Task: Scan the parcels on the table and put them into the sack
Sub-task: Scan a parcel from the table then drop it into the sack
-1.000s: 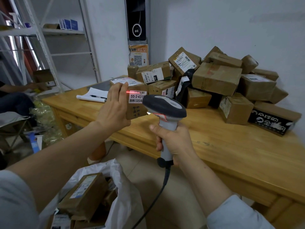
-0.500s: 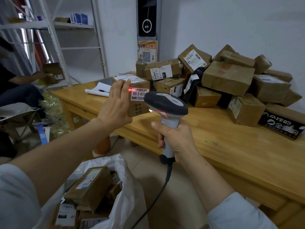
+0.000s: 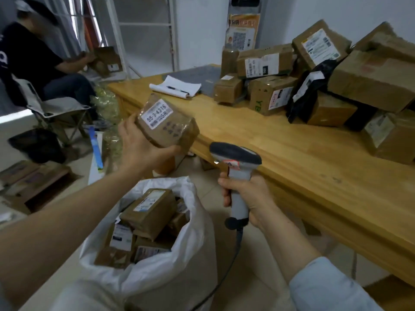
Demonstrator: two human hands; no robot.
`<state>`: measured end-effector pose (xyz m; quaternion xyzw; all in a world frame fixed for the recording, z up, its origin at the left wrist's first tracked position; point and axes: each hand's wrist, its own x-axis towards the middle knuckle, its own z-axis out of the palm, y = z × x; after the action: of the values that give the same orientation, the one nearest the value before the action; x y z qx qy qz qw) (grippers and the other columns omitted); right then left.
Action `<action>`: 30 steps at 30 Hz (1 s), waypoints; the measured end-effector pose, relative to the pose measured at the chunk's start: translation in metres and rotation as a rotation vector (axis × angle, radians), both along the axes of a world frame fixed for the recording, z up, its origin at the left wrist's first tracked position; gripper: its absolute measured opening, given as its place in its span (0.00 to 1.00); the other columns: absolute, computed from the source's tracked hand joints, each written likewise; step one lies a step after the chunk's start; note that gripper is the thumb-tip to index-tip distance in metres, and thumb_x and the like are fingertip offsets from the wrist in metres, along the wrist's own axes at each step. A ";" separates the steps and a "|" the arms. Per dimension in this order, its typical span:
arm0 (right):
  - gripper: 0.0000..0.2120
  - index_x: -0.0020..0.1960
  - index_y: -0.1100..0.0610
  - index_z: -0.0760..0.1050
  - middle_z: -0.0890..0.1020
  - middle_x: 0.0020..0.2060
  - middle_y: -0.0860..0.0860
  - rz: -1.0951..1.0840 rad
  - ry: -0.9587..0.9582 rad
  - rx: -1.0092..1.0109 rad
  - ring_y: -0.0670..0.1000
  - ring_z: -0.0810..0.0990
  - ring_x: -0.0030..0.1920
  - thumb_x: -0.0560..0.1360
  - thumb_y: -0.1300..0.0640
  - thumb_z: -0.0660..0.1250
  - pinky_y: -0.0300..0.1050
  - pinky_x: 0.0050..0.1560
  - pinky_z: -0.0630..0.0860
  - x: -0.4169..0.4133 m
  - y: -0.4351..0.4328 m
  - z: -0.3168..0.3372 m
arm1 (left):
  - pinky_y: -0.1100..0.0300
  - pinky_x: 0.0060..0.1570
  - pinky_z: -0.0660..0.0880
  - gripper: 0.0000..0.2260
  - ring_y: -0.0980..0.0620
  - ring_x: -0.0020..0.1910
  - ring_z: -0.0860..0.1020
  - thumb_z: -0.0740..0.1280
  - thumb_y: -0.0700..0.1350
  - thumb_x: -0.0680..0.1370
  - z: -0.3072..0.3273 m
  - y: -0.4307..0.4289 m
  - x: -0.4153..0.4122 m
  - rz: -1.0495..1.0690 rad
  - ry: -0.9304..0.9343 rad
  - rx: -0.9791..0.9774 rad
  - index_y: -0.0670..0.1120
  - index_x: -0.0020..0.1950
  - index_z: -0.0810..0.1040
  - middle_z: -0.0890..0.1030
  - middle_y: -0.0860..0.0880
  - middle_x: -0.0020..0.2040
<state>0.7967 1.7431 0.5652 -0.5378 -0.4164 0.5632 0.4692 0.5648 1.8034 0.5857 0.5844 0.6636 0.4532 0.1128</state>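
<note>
Parcels (image 3: pixel 370 72) lie heaped at the far right of the wooden table (image 3: pixel 292 153), brown cardboard boxes stacked against the wall with a black poly mailer (image 3: pixel 312 86) wedged among them. Off the table's near left corner, in the air, we hold one small taped cardboard parcel (image 3: pixel 168 124) in our left hand (image 3: pixel 143 147). The box is tilted, and its white label, reading 55-3-4316, faces up toward us. Our thumb lies along the parcel's near lower edge and the fingers wrap its far side, where we cannot tell how they sit.

Our right hand (image 3: pixel 244 194) grips the handle of a grey barcode scanner (image 3: pixel 235 167) just in front of the table's near edge, fingers curled round it and pressed together. The scanner's dark head points left toward the held parcel but is apart from it. A dark cable (image 3: pixel 239 239) runs down from the handle's base.

On the floor in front of the table, below the held parcel, stands a white sack (image 3: pixel 179 272) with its mouth open, and we see several labelled boxes (image 3: pixel 149 212) already inside. At the table's far left end rest a notepad (image 3: pixel 177 86) with a pen on it and a grey mat (image 3: pixel 197 75) just beside it. Beyond the table's left end another person (image 3: pixel 33 55) sits on a folding chair (image 3: pixel 56 106), holding a cardboard box.
</note>
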 end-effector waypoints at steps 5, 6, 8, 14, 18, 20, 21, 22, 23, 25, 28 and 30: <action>0.06 0.46 0.64 0.78 0.82 0.32 0.58 -0.038 0.006 -0.261 0.55 0.81 0.31 0.70 0.68 0.71 0.49 0.37 0.81 -0.016 0.022 -0.076 | 0.43 0.62 0.73 0.53 0.44 0.64 0.72 0.75 0.73 0.52 -0.080 -0.018 -0.062 0.124 -0.258 -0.298 0.57 0.72 0.60 0.70 0.46 0.67; 0.05 0.46 0.64 0.78 0.82 0.32 0.59 -0.042 0.014 -0.314 0.55 0.81 0.32 0.70 0.69 0.70 0.49 0.38 0.81 -0.021 0.028 -0.092 | 0.43 0.61 0.73 0.50 0.44 0.63 0.73 0.75 0.72 0.54 -0.091 -0.022 -0.068 0.139 -0.280 -0.333 0.57 0.71 0.62 0.71 0.46 0.66; 0.05 0.47 0.65 0.77 0.81 0.35 0.60 -0.055 0.022 -0.417 0.56 0.81 0.34 0.71 0.70 0.68 0.50 0.42 0.80 -0.028 0.038 -0.122 | 0.46 0.62 0.72 0.43 0.44 0.64 0.71 0.76 0.64 0.61 -0.110 -0.030 -0.074 0.152 -0.311 -0.400 0.53 0.72 0.64 0.71 0.46 0.65; 0.08 0.49 0.63 0.75 0.79 0.42 0.61 -0.026 0.082 -0.624 0.60 0.78 0.43 0.70 0.66 0.68 0.54 0.51 0.77 -0.052 0.055 -0.193 | 0.52 0.52 0.78 0.25 0.50 0.50 0.79 0.78 0.51 0.68 -0.165 -0.038 -0.086 0.102 -0.375 -0.534 0.53 0.59 0.70 0.77 0.56 0.47; 0.04 0.40 0.61 0.78 0.81 0.35 0.59 -0.060 0.213 -0.739 0.58 0.78 0.38 0.72 0.63 0.64 0.52 0.47 0.76 -0.058 0.057 -0.226 | 0.54 0.49 0.78 0.34 0.50 0.49 0.78 0.76 0.54 0.68 -0.185 -0.042 -0.087 0.089 -0.327 -0.610 0.48 0.69 0.67 0.75 0.56 0.47; 0.07 0.45 0.61 0.79 0.82 0.34 0.57 -0.109 0.252 -0.753 0.58 0.79 0.39 0.68 0.63 0.65 0.49 0.41 0.76 -0.060 0.054 -0.241 | 0.52 0.53 0.78 0.42 0.48 0.54 0.77 0.76 0.62 0.60 -0.191 -0.042 -0.089 0.081 -0.326 -0.645 0.49 0.69 0.67 0.76 0.52 0.53; 0.08 0.46 0.61 0.79 0.83 0.34 0.57 -0.121 0.265 -0.756 0.58 0.79 0.40 0.69 0.64 0.64 0.49 0.41 0.76 -0.061 0.052 -0.247 | 0.52 0.54 0.78 0.44 0.49 0.56 0.77 0.74 0.66 0.56 -0.193 -0.042 -0.090 0.081 -0.318 -0.651 0.50 0.69 0.68 0.76 0.50 0.56; 0.09 0.47 0.60 0.79 0.83 0.35 0.56 -0.133 0.280 -0.752 0.58 0.79 0.40 0.72 0.64 0.62 0.50 0.43 0.76 -0.063 0.049 -0.253 | 0.53 0.54 0.78 0.45 0.49 0.56 0.77 0.73 0.67 0.54 -0.198 -0.042 -0.092 0.081 -0.312 -0.649 0.50 0.68 0.70 0.77 0.50 0.57; 0.10 0.47 0.59 0.80 0.83 0.37 0.57 -0.147 0.294 -0.747 0.58 0.79 0.41 0.74 0.65 0.60 0.51 0.46 0.76 -0.064 0.046 -0.258 | 0.53 0.54 0.78 0.45 0.50 0.56 0.78 0.73 0.67 0.54 -0.201 -0.042 -0.092 0.076 -0.312 -0.642 0.50 0.67 0.71 0.78 0.51 0.58; 0.11 0.51 0.59 0.80 0.82 0.45 0.57 -0.163 0.315 -0.744 0.59 0.79 0.46 0.75 0.65 0.59 0.54 0.53 0.75 -0.068 0.040 -0.269 | 0.51 0.56 0.78 0.44 0.51 0.56 0.78 0.74 0.67 0.55 -0.207 -0.042 -0.091 0.075 -0.297 -0.647 0.51 0.68 0.71 0.79 0.51 0.58; 0.12 0.51 0.59 0.81 0.82 0.46 0.56 -0.184 0.329 -0.741 0.58 0.79 0.46 0.74 0.64 0.61 0.52 0.50 0.77 -0.071 0.035 -0.272 | 0.48 0.58 0.77 0.44 0.50 0.61 0.75 0.74 0.67 0.55 -0.213 -0.042 -0.087 0.055 -0.254 -0.652 0.53 0.68 0.69 0.76 0.51 0.61; 0.10 0.49 0.61 0.80 0.82 0.46 0.57 -0.188 0.331 -0.765 0.58 0.79 0.43 0.70 0.64 0.65 0.51 0.47 0.76 -0.071 0.032 -0.270 | 0.48 0.59 0.76 0.47 0.48 0.63 0.73 0.73 0.69 0.54 -0.215 -0.040 -0.084 0.065 -0.224 -0.673 0.55 0.69 0.66 0.74 0.50 0.63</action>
<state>0.7255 1.7752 0.2950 -0.6110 -0.0457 0.7106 0.3459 0.4811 1.7631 0.3702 0.4398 0.7774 0.2740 0.3567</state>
